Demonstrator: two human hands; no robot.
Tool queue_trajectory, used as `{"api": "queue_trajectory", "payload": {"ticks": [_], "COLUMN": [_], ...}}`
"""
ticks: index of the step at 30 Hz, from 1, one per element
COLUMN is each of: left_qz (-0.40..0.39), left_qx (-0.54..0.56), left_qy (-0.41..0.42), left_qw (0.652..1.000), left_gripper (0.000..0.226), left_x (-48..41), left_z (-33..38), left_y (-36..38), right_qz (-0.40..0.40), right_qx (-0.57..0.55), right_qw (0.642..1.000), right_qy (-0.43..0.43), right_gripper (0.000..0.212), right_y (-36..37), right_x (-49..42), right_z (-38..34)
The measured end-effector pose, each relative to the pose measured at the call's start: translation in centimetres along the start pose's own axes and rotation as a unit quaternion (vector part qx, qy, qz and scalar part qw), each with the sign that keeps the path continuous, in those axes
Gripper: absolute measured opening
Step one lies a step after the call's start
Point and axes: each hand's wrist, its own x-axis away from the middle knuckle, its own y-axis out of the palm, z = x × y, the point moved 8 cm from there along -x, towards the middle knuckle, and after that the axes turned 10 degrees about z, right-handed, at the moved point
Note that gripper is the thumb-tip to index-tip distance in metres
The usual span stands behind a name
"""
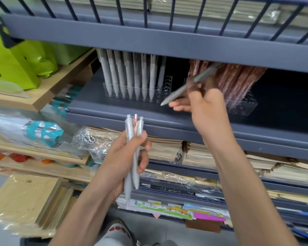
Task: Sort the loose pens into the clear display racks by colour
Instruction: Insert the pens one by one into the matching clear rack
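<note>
Though well advanced, treat the sort as unfinished. Done: left clear rack [112, 94] on the blue-grey shelf [103, 110] loaded with upright grey pens [128, 73] across most of its width; right clear rack [245, 108] packed with pinkish-brown pens [236, 80], partly hidden behind the right hand [205, 112]. Open places: several empty holes [166, 84] at the right end of the left rack, and a few at the front right corner of the right rack.

First hold: right hand pinching a single grey pen [180, 88], tilted, tip down and to the left, just short of the empty holes of the left rack, not yet seated. Second hold: left hand [121, 160] wrapped round a bundle of loose pens [132, 167], upright below the shelf edge, mostly grey, with one pink pen [135, 124] in the middle.

Remaining, as judged: seat the single grey pen, then feed out the bundle, grey to the left rack, pink to the right. Exact count in the bundle: cannot tell.
</note>
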Motion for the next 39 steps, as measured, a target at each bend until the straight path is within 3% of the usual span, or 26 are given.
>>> {"api": "queue_trajectory", "payload": {"ticks": [3, 9, 11, 17, 23, 28, 32, 35, 39], "left_qz": [0.012, 0.035, 0.041, 0.059, 0.044, 0.009, 0.011, -0.001, -0.007], "left_qx": [-0.031, -0.022, -0.02, -0.013, -0.005, -0.005, 0.03, 0.04, 0.032], "left_qy": [0.011, -0.018, -0.02, -0.027, -0.011, 0.01, 0.018, 0.016, 0.025], "left_qw": [0.999, 0.999, 0.999, 0.998, 0.999, 1.0, 0.999, 0.999, 0.999], "left_gripper": [0.026, 0.017, 0.017, 0.018, 0.022, 0.026, 0.007, 0.02, 0.02], "left_x": [-0.2, -0.5, -0.6, -0.7, -0.8, -0.6, -0.6, -0.5, -0.1], "left_z": [0.2, -0.2, -0.2, -0.3, 0.1, 0.4, 0.8, 0.9, 0.9], "left_y": [-0.7, -2.0, -2.3, -3.2, -3.8, -3.6, -3.9, -3.9, -3.7], "right_qz": [0.052, 0.068, 0.056, 0.059, 0.086, 0.078, 0.082, 0.071, 0.039], "right_qx": [0.028, 0.126, 0.173, 0.286, 0.284, 0.346, 0.354, 0.352, 0.398], "right_qw": [0.997, 0.978, 0.972, 0.945, 0.95, 0.928, 0.925, 0.927, 0.909], "right_qy": [-0.048, -0.154, -0.15, -0.149, -0.092, -0.118, -0.111, -0.108, -0.116], "right_gripper": [0.007, 0.018, 0.005, 0.022, 0.018, 0.016, 0.02, 0.022, 0.022], "right_y": [0.3, 2.6, 3.5, 4.8, 4.7, 4.9, 4.9, 5.1, 5.4], "right_x": [-1.0, -1.2, -1.5, -2.7, -3.3, -3.1, -3.0, -3.0, -3.3], "right_z": [-0.7, -2.2, -1.9, -1.4, -0.3, -0.3, -0.2, -0.4, -0.7]}}
